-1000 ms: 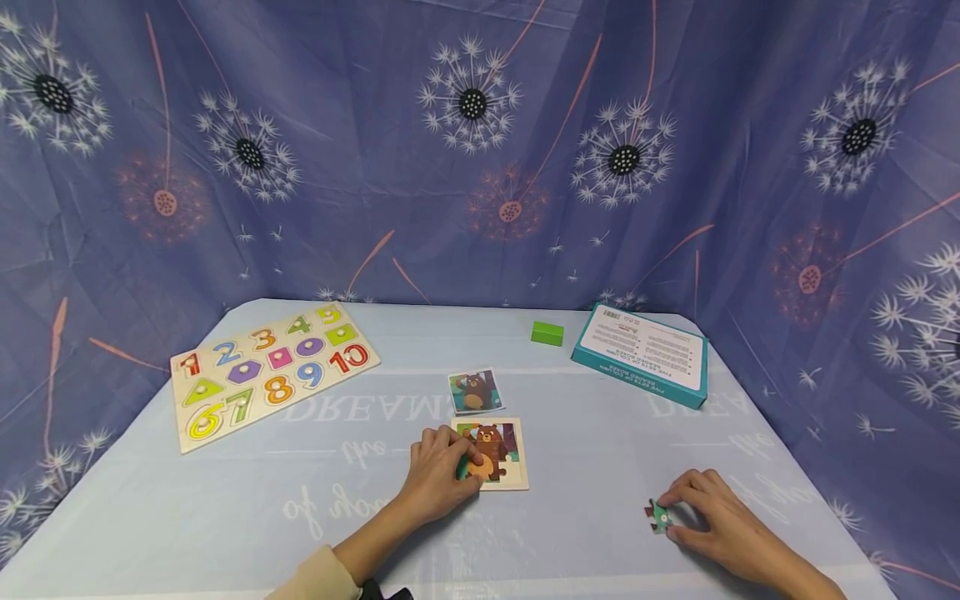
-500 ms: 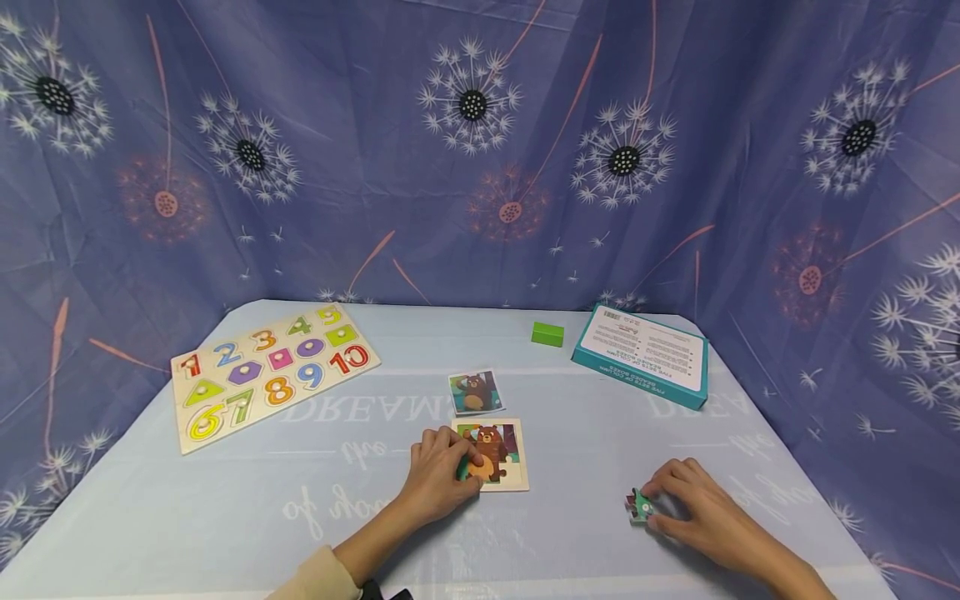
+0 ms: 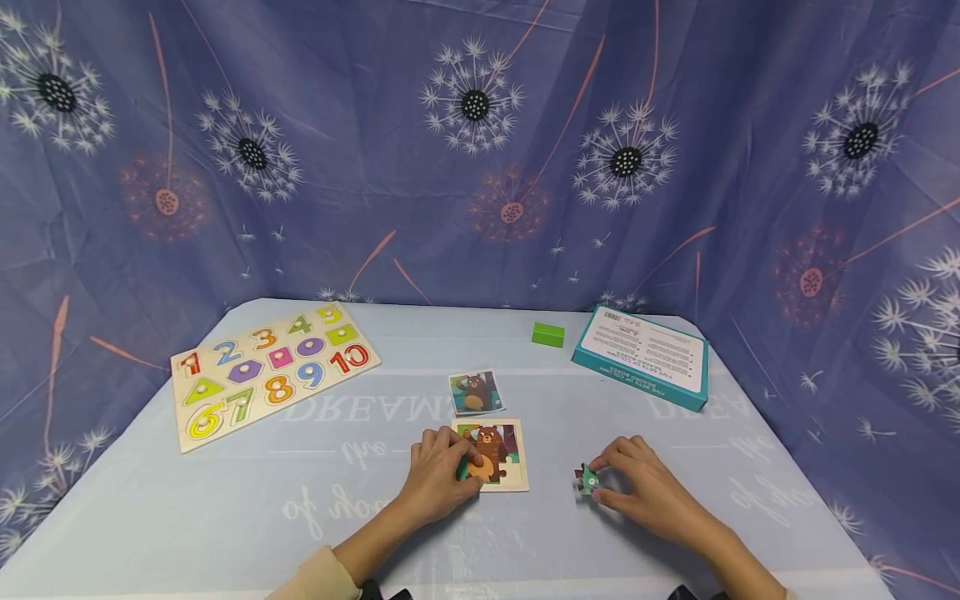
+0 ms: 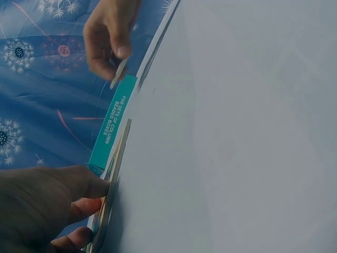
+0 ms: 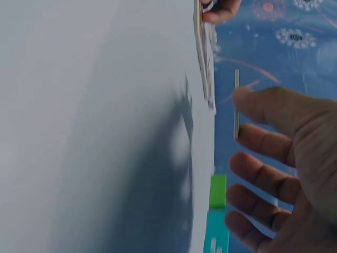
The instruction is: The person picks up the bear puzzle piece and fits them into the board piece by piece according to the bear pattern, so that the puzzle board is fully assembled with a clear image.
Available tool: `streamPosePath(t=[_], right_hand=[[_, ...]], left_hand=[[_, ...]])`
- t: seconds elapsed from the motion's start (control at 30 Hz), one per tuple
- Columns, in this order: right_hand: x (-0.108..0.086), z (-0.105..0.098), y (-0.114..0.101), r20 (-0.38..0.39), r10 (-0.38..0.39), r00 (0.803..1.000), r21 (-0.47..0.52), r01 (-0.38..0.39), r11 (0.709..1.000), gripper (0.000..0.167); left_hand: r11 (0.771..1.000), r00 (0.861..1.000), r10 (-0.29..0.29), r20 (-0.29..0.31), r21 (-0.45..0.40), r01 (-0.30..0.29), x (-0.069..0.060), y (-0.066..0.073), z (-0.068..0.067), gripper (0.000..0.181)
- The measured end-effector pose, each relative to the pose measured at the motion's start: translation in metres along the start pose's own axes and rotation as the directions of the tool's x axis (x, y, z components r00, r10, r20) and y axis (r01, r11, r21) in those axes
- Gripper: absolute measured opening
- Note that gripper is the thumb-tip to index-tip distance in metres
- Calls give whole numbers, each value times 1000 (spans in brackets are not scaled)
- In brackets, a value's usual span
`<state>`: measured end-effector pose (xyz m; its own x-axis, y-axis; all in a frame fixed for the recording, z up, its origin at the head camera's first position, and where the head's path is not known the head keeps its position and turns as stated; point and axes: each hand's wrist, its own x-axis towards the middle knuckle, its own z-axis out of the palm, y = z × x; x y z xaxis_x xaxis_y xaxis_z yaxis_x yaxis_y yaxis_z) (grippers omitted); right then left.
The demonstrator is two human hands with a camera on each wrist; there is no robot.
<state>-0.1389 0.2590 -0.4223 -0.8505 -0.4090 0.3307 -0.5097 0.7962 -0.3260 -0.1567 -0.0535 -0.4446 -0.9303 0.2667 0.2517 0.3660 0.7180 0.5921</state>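
Note:
A wooden bear jigsaw puzzle board [image 3: 522, 479] lies at the middle front of the table, with a bare patch at its lower right. My left hand [image 3: 438, 473] rests on its left part, thumb and fingertips pressing its upper face and covering some of the picture. To the right, my right hand [image 3: 648, 492] pinches a green-and-brown puzzle piece [image 3: 587, 480] between thumb and finger. In the right wrist view that piece [image 5: 236, 113] shows edge-on, raised off the table, with the other fingers spread loosely. A bear picture card [image 3: 476, 393] lies just behind the board.
A wooden number-and-shape board [image 3: 251, 385] lies at the left. A green block [image 3: 548, 334] stands at the back, beside a teal box with a white top [image 3: 643, 350]. A patterned curtain [image 3: 375, 167] hangs behind the table.
My right hand has carried the puzzle piece leftward and slightly away from me, closer to the puzzle board. My left hand and the board have stayed where they were.

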Motion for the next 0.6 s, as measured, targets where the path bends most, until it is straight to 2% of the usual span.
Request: streamPosePath(t=[0.2,0.6], right_hand=[[22,11,-19,34,59,998,2,-59,998,25],[47,35,-42,70,34,997,-15,-33,999,25]], left_hand=[[1000,1000,-3,-1,7,3,0,1,-1,11],[1000,1000,-7,4,0,7,0,1,-1,11]])
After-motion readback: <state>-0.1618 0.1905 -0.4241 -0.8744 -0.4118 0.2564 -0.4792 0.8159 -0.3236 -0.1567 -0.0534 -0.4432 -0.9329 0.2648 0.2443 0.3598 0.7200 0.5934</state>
